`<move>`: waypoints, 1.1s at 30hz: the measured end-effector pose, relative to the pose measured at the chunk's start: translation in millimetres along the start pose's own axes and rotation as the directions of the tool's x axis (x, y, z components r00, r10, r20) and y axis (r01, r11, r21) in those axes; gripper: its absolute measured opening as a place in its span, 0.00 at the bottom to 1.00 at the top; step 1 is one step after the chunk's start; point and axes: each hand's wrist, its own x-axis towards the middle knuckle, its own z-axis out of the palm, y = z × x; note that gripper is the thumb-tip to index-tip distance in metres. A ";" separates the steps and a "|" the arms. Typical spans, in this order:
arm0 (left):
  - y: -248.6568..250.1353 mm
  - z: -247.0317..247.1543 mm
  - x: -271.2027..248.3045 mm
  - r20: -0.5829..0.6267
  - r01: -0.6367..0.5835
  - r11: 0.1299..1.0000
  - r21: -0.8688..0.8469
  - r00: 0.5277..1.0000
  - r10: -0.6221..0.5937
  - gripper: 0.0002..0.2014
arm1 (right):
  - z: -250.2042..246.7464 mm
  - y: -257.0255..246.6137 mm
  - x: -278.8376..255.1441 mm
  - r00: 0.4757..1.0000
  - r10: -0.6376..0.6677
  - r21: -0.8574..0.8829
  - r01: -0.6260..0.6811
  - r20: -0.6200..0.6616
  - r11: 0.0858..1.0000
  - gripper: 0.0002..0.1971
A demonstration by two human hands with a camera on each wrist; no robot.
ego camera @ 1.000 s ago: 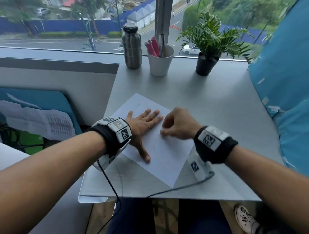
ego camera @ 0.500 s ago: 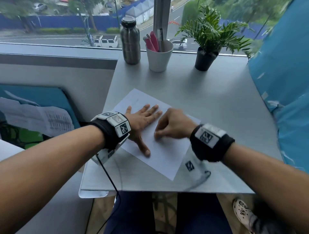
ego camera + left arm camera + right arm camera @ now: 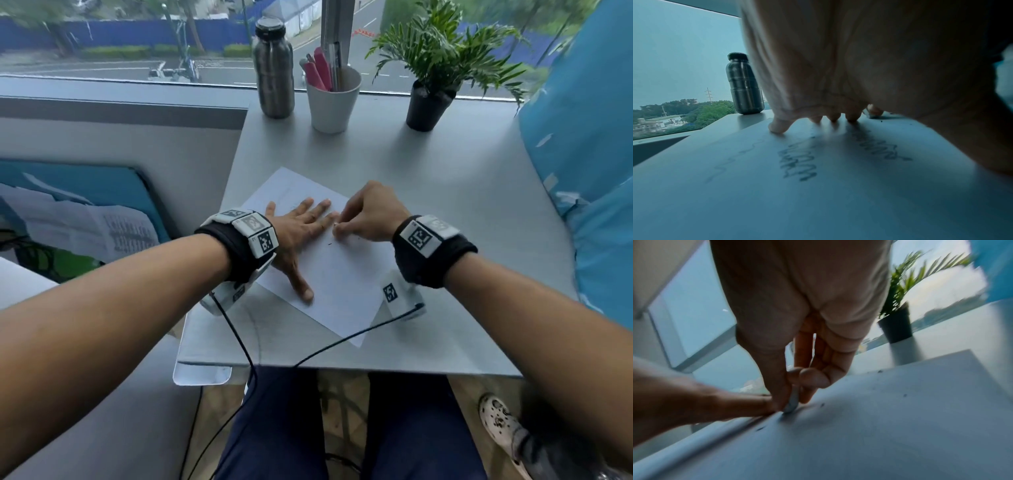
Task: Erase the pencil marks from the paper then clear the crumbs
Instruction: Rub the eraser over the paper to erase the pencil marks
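A white sheet of paper (image 3: 339, 284) lies skewed on the grey table (image 3: 445, 192). My left hand (image 3: 301, 233) presses flat on it with fingers spread. Under that palm, pencil scribbles (image 3: 797, 164) show in the left wrist view. My right hand (image 3: 363, 219) pinches a small pale eraser (image 3: 792, 404) between thumb and fingers, its tip on the paper beside my left fingertips. Dark eraser crumbs (image 3: 822, 405) lie scattered on the sheet, and one crumb (image 3: 329, 244) shows near the hands in the head view.
At the table's far edge by the window stand a steel bottle (image 3: 273, 68), a white cup of pens (image 3: 333, 99) and a potted plant (image 3: 431, 78). A blue cushion (image 3: 589, 171) borders the right side. Wrist-camera cables (image 3: 342, 342) trail over the near edge.
My right hand has slid with the eraser up the sheet to the far side of my left fingertips. The left hand stays pressed flat on the paper.
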 end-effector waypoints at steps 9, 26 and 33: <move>-2.0 0.9 1.1 0.010 -0.005 1.000 0.018 1.000 0.004 0.82 | 11.2 -14.4 -28.2 0.988 -0.079 0.008 0.078 0.133 0.997 0.03; -0.7 2.9 4.0 0.030 0.023 0.999 0.023 0.999 -0.023 0.83 | 24.2 -22.7 -67.0 0.947 -0.145 -0.038 0.162 0.288 0.986 0.02; 2.1 -0.3 3.2 0.027 0.034 0.999 0.015 0.999 -0.035 0.82 | 4.3 -1.9 -20.6 0.997 -0.071 -0.025 0.072 0.038 0.997 0.04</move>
